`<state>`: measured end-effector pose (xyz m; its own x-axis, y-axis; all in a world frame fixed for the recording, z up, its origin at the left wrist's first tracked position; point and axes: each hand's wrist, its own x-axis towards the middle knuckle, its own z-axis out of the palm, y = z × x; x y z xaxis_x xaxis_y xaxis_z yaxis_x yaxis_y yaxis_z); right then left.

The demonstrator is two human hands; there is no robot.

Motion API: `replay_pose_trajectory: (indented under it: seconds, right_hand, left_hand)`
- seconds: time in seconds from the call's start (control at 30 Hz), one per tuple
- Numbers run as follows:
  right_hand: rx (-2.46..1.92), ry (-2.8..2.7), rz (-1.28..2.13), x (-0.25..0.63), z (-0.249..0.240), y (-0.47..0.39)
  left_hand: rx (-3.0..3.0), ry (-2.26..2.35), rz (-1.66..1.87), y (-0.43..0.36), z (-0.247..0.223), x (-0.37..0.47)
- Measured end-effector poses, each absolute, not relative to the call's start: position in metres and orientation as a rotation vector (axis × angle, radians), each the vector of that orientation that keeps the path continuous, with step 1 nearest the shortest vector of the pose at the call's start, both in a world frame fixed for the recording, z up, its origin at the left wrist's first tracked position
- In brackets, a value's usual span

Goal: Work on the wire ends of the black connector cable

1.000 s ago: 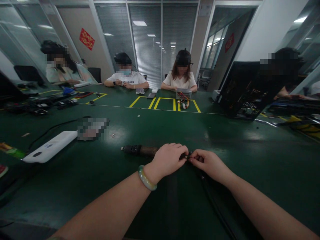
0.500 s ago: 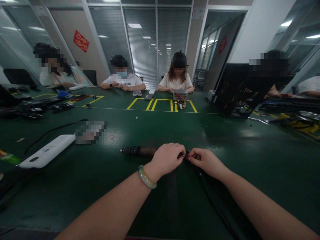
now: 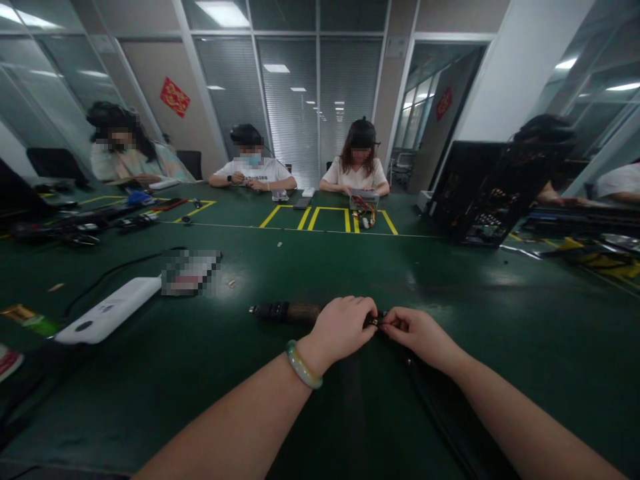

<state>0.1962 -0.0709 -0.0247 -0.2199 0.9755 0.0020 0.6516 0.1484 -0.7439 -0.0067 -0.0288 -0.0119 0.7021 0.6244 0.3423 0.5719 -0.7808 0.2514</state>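
A dark cylindrical tool (image 3: 300, 313) with a black front end and a small metal tip lies on the green table, pointing left. Its rear part is hidden under my left hand (image 3: 345, 327), whose fingers wrap round it. My right hand (image 3: 417, 333) is close beside, thumb and fingers pinched together at the tool's back end, on something too small to make out. From under my right hand a black cable or tube (image 3: 435, 407) runs down toward the table's near edge. A green and yellow bracelet (image 3: 304, 365) is on my left wrist.
At the left lie a white device (image 3: 110, 310), a phone-like item (image 3: 190, 272) and a green packet (image 3: 37, 323). A black computer case (image 3: 470, 193) stands back right. Several people sit across the table, one behind a grey box with coloured wires (image 3: 364, 199). Cables lie at both sides.
The whole view has shifted, so everything sits slightly lower and further right. Both hands keep about the same hold at the tool's rear.
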Motion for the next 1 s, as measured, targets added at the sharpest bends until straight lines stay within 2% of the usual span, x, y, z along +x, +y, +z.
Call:
replay_pose_trajectory:
  seconds: [0.27, 1.0]
  right_hand:
    - [-1.563, -1.956, 0.846, 0.1975, -0.025, -0.0705]
    - [-1.568, -1.945, 0.876, 0.195, -0.0224, -0.0692]
  left_hand:
    - [2.807, 0.952, 0.551, -0.0295, -0.0078, -0.0076]
    - [2.774, 0.954, 0.606, -0.0292, -0.0117, -0.0074]
